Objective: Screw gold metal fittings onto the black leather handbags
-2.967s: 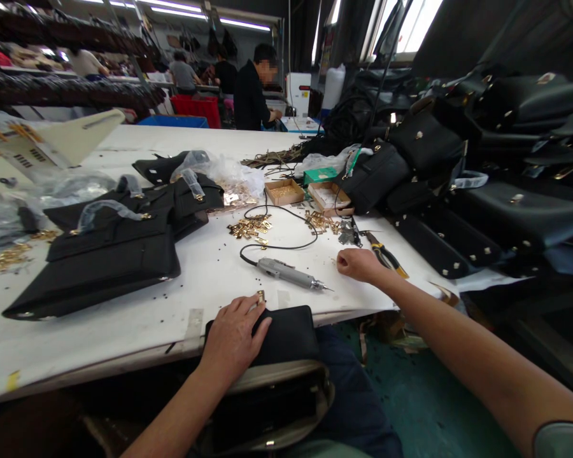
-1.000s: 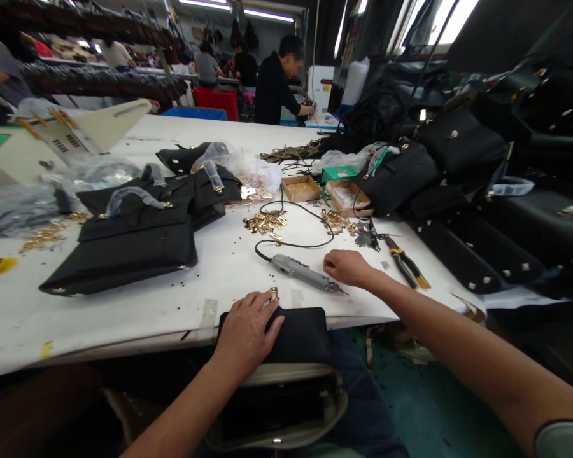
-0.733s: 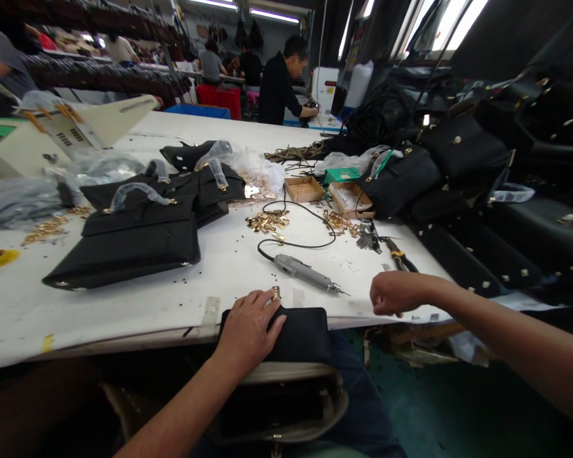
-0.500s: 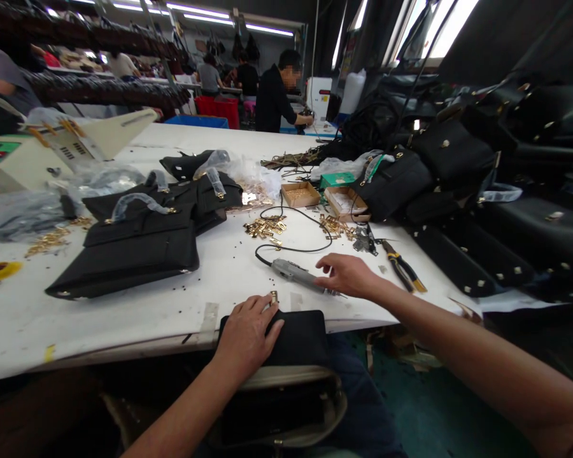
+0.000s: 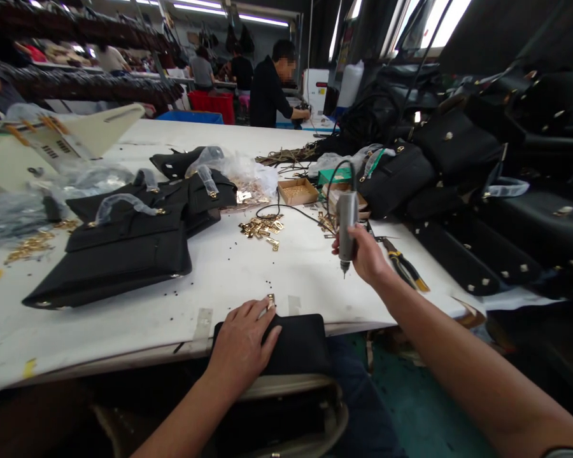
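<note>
In the head view, my right hand (image 5: 365, 253) is wrapped around a grey electric screwdriver (image 5: 347, 222), held upright above the table with its bit pointing down. My left hand (image 5: 246, 334) lies over the flap of a black bag (image 5: 300, 340), holding it at the table's near edge. Its fingers are close together over the flap's far edge, the thumb apart. A small gold metal fitting (image 5: 271, 301) shows at the fingertips. Below the flap, the bag's open mouth (image 5: 286, 413) faces me.
Finished-looking black bags (image 5: 119, 254) lie left on the white table (image 5: 219, 273). Gold fittings (image 5: 262, 226) are piled mid-table, near a cardboard box (image 5: 297, 191). Yellow-black pliers (image 5: 405, 264) lie right, beside more stacked bags (image 5: 463, 248). A person (image 5: 270, 89) works beyond.
My right hand has taken hold of the screwdriver that lay on the table and raised it upright; its cord lifted too. My left hand stays on the bag flap.
</note>
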### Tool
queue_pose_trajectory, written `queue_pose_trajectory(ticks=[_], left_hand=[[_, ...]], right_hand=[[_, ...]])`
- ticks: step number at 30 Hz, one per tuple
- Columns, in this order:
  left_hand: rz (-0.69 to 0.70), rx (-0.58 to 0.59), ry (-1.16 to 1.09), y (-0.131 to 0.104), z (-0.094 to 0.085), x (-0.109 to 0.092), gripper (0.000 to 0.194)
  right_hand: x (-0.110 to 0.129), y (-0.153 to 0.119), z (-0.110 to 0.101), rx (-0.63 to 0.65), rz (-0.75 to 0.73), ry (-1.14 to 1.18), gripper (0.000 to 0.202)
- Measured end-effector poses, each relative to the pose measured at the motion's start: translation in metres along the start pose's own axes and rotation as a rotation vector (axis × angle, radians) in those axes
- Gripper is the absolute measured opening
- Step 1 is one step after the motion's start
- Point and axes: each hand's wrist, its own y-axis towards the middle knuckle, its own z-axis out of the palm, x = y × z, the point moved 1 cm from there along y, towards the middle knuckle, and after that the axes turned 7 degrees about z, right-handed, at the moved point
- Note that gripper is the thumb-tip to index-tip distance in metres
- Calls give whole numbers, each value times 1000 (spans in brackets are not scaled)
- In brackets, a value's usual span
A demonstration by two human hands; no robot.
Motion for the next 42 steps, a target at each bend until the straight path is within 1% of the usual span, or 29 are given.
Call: queue_pose_trajectory(ticks=[1,3,5,8,11,14,18,22,25,27,30,33,36,39,42], left_hand=[[4,-3,3,0,0,0,30],[10,-5,8,1,0,1,30],[16,-3,17,1,1,1,31],[18,0,31,1,2,2,31],[16,1,35,1,2,2,31],[11,7,31,1,2,2,32],[4,19,22,2,2,2,31],[4,14,13,1,2,2,32],[-1,16,4,2,1,2,31],[-13,22,-5,3,0,1,30],[-39,34,-32,4,-3,-2,29],[-74,45,-72,4,-6,-7,30],[-108,39,-103,2,-7,-9,32],[-117,34,-120,1,-7,-10,34],[-115,36,-119,1,-8,-9,36]], right_hand=[[0,5,-3,-96,-32,77,38],[-4,16,-6,-278,-78,149,42],[-10,25,-5,-406,-105,178,46],[-20,39,-3,-486,-154,182,46],[-30,50,0,-509,-180,152,47],[-38,57,2,-500,-158,118,48],[-43,59,3,-505,-129,85,49],[-38,58,2,-500,-157,83,48],[-28,51,10,-479,-185,138,48],[-21,40,21,-437,-186,210,47],[-14,15,50,-320,-129,330,47],[-14,-15,84,-217,-37,410,46],[-18,-41,114,-153,36,461,43],[-19,-59,133,-110,70,468,43],[-19,-67,143,-88,76,454,42]])
